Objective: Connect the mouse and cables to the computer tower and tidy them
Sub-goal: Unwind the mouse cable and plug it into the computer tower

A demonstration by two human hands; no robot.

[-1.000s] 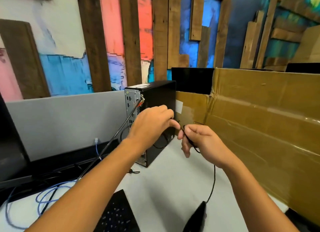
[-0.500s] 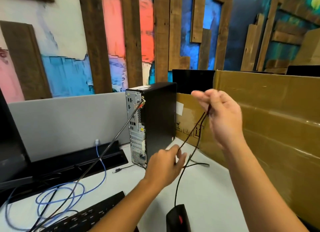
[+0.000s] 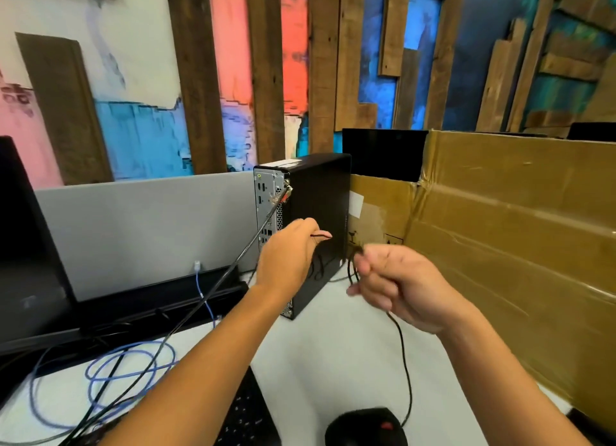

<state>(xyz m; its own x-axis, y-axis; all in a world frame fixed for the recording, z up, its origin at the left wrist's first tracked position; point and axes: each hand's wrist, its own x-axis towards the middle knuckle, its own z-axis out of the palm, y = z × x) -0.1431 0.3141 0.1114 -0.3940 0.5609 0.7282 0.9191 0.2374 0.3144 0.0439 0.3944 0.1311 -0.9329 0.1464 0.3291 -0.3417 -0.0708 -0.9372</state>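
The black computer tower (image 3: 320,212) stands upright at the back of the white desk, its port panel facing left. A black mouse (image 3: 366,427) with a red wheel lies at the near edge. Its thin black cable (image 3: 405,362) runs up into my right hand (image 3: 396,285), which grips several loops of it in front of the tower. My left hand (image 3: 288,259) pinches a stretch of the same cable beside the tower's side. A grey cable (image 3: 213,299) hangs taut from a port near the tower's top down to the left.
A large cardboard box (image 3: 513,245) walls off the right side. A coiled blue network cable (image 3: 130,372) lies at the left near a dark monitor (image 3: 23,245). A black keyboard (image 3: 246,415) sits at the bottom edge. A grey partition (image 3: 143,225) stands behind.
My right hand came down from above the box edge to desk-front level with the cable bunched in it. My left hand rose toward the tower's side.
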